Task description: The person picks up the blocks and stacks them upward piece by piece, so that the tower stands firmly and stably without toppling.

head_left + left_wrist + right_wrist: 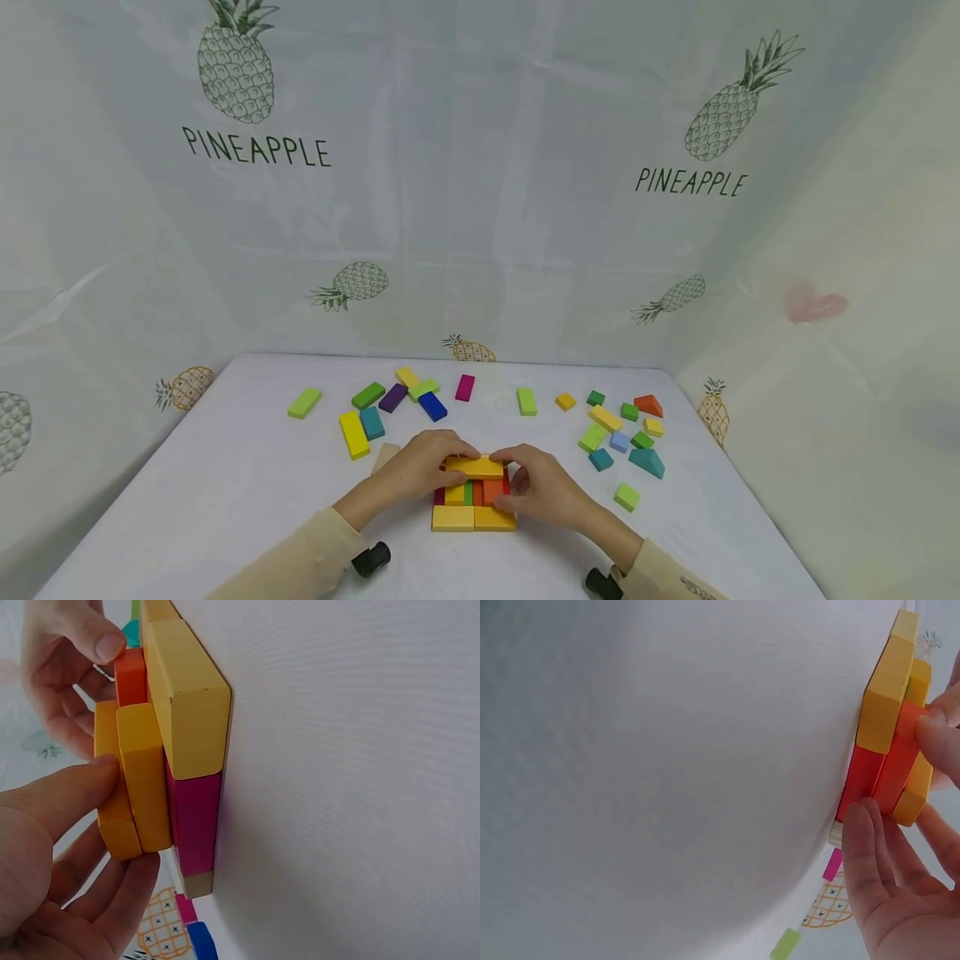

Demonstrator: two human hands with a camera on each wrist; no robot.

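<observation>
A low structure of wooden blocks stands at the table's front middle, with two pale yellow blocks (453, 519) along its near side. My left hand (423, 467) pinches a long amber block (476, 468) lying across the far top, thumb on its near face and fingers behind. Close against that block in the left wrist view is a shorter amber block (142, 776), above a magenta block (196, 825). On the other side, my right hand (547, 492) grips an orange block (897, 769) with its thumb; its other fingers lie along the structure's side, beside a red block (861, 776).
Loose blocks lie farther back: a yellow block (355, 434), a teal block (372, 422) and a blue block (432, 407) left of centre. Several more, including a teal triangle (647, 462) and a green block (627, 497), lie right. A pineapple-print sheet (480, 208) hangs behind the table.
</observation>
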